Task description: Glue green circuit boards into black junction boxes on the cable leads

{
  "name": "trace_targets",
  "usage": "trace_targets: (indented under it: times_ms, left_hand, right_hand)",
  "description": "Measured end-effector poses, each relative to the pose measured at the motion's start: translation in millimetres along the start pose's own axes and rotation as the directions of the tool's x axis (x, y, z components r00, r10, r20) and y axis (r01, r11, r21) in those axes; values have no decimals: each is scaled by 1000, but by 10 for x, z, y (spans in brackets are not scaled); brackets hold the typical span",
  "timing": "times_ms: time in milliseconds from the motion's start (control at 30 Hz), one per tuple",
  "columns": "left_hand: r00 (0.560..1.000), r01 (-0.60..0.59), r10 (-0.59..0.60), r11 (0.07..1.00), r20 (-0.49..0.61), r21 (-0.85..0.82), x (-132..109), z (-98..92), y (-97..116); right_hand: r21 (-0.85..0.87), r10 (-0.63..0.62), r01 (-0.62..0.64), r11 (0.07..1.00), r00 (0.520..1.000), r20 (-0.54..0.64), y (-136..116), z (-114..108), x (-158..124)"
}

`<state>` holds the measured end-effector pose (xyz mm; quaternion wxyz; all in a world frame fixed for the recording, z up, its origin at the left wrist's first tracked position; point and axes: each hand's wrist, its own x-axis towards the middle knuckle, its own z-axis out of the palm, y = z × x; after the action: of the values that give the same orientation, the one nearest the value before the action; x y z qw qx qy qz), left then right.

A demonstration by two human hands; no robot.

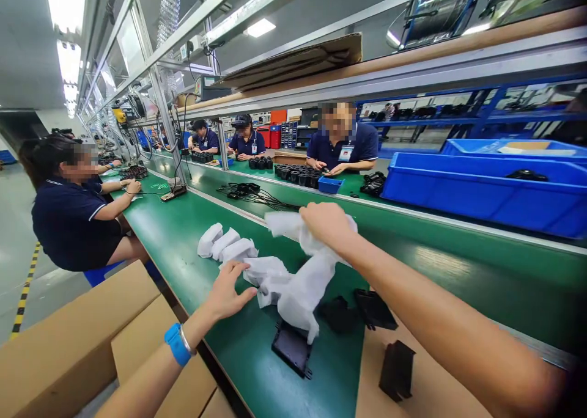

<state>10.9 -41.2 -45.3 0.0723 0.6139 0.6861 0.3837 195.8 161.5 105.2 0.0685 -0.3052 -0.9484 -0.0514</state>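
My right hand point(326, 223) is closed on a thin white wrapping sheet point(305, 293) and lifts part of it above the green bench. The sheet hangs down toward a black plastic housing point(292, 347) that lies open side up. My left hand point(229, 291), fingers apart, is beside the row of white wrapped bundles point(227, 244); its fingertips are at the nearest bundle, and whether they touch it I cannot tell. What the wrappings contain is hidden. More black housings, one point(375, 308) and another point(397, 370), lie under and beside my right forearm.
Cardboard boxes point(68, 338) stand at the bench's left edge, and a cardboard sheet point(426, 378) lies at the front right. Black cables point(247, 192) rest behind the bundles. Blue bins point(477, 192) are at the back right. Co-workers sit at left point(73, 216) and across point(342, 143).
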Motion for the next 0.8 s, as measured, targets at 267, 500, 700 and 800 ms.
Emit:
trace_targets:
  times_ms: [267,500,700,800]
  left_hand:
    - [983,182,-182,967,15,-180,462,218,-125]
    - [932,266,-346,855,-108,-445,922,-70,-44]
    - [927,99,-298,782,-229,-615,1303,-310,360]
    - [922,1,-252,762,-295,-648,1495,-444,586]
  right_hand:
    - [17,-227,230,973,946,229,-389,448,-143]
    - [164,-269,260,952,963,36,-277,277,-58]
    - [242,-97,177,954,945,-311,-64,-259,150]
    - [283,13,130,950,891,-453,-116,-392,229]
